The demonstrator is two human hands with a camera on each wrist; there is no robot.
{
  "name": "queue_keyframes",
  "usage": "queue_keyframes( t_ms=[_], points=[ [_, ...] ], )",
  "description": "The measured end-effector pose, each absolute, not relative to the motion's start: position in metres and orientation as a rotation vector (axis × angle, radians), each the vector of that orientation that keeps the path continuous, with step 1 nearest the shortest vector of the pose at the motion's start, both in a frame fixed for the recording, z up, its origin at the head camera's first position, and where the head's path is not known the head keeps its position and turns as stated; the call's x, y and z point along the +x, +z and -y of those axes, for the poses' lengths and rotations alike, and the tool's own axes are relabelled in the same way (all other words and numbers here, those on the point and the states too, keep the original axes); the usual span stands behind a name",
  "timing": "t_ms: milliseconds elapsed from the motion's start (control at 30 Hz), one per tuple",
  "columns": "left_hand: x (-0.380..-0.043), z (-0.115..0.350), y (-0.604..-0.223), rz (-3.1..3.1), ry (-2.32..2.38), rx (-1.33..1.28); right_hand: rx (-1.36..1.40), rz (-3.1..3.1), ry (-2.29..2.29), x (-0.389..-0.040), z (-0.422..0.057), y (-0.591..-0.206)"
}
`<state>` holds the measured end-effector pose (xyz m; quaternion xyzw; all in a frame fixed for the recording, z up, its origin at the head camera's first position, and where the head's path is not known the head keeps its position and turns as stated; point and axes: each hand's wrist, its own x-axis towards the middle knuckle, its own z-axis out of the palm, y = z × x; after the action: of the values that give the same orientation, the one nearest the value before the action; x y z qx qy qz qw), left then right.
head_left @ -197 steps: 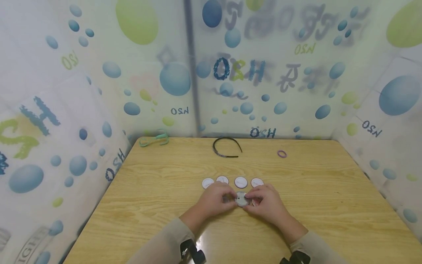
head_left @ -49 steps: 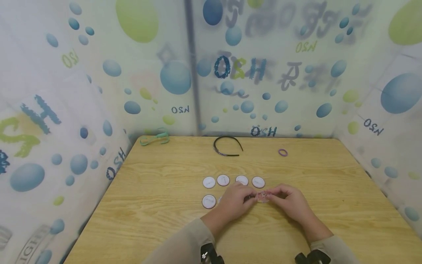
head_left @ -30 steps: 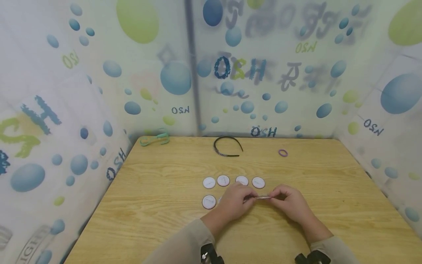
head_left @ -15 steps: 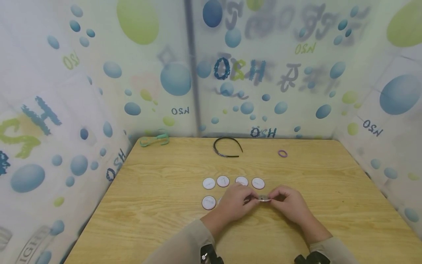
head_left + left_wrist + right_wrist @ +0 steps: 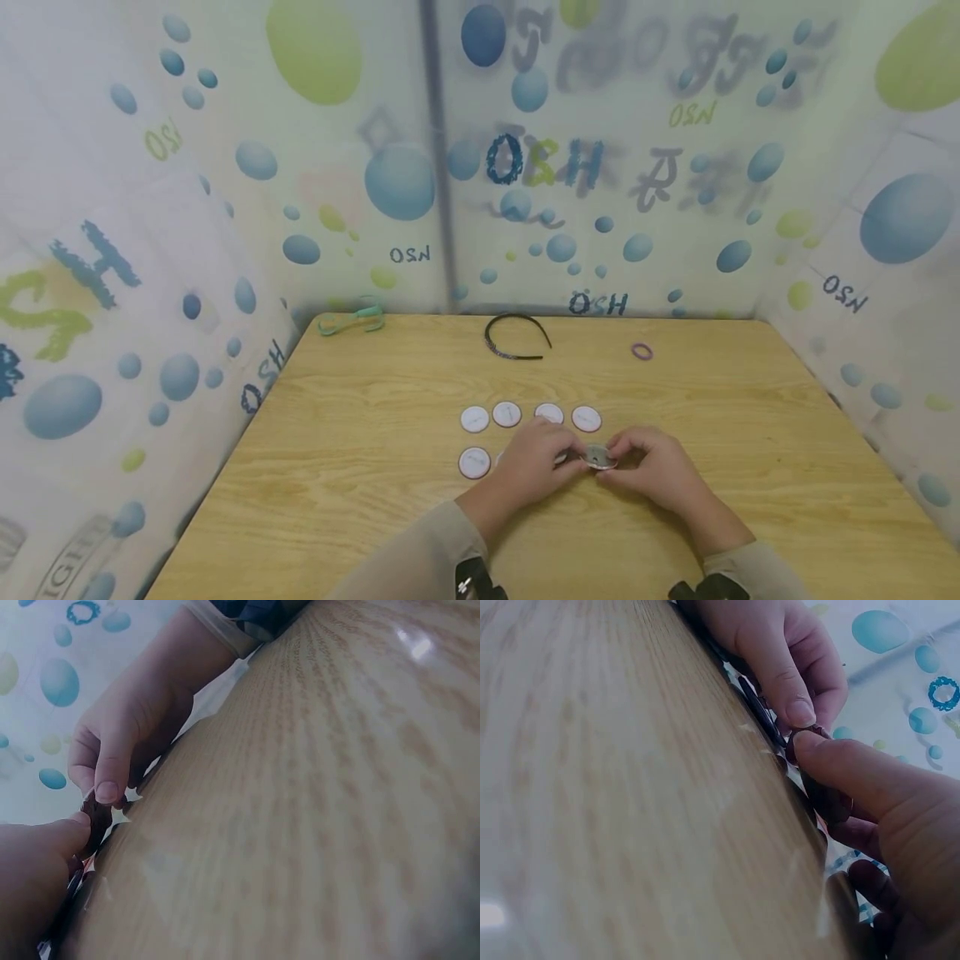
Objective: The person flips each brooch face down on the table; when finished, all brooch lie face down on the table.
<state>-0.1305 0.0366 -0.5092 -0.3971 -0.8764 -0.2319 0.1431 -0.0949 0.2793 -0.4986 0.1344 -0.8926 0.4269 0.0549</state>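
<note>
Both hands hold a round button badge between them, its silver-grey face (image 5: 597, 457) turned up in the head view. My left hand (image 5: 534, 460) pinches its left edge with thumb and fingers. The right hand (image 5: 656, 468) pinches the opposite edge. In the wrist views the badge looks dark and almost edge-on, close over the table. Behind the hands lies a row of white round badges (image 5: 506, 414), each with a thin line across it. Another white badge (image 5: 474, 462) lies left of my left hand, which partly hides further ones beside it.
Along the back of the wooden table (image 5: 360, 433) lie a green clip-like item (image 5: 352, 320), a black headband (image 5: 489, 340) and a purple ring-shaped band (image 5: 642, 352). Patterned curtain walls (image 5: 397, 183) enclose the table at the back and both sides.
Since the earliest frame both hands have shifted right, uncovering a front white badge. The held badge has turned from a pinkish face, through edge-on, to its silver-grey face.
</note>
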Motion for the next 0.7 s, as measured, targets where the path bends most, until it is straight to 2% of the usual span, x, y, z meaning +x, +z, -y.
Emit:
queue_keyframes(
  t_ms=[300,700],
  points=[
    [-0.1298,-0.0370,-0.5088,2.502,-0.642,-1.157,0.573,2.677,1.209,-0.0965,-0.2780,-0.4994],
    [-0.1321,-0.0386,-0.5106,2.488,-0.665,-1.180,0.530,2.755,1.120,-0.0977,-0.2790,-0.4987]
  ],
)
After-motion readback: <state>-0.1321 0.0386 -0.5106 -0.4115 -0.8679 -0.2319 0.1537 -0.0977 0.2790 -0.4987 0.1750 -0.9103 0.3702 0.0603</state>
